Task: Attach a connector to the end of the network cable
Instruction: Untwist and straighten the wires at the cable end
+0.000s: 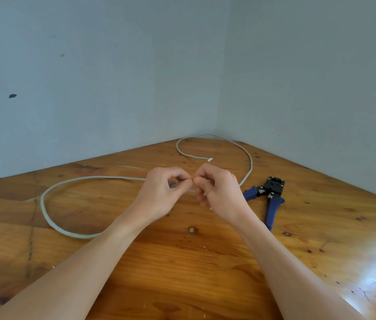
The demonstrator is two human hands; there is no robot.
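Observation:
A long grey network cable (pixel 44 204) loops over the wooden table (pixel 182 262). One end with a white tip (pixel 209 159) lies at the back near the corner. My left hand (pixel 164 192) pinches the cable's other end between thumb and forefinger above the table's middle. My right hand (pixel 217 190) meets it fingertip to fingertip, fingers curled; whether it holds a connector or the cable end is hidden by the fingers.
A crimping tool (pixel 267 195) with blue handles and a black head lies on the table just right of my right hand. Pale blue walls (pixel 113 77) meet in a corner behind the table. Small white scraps dot the wood near my forearms.

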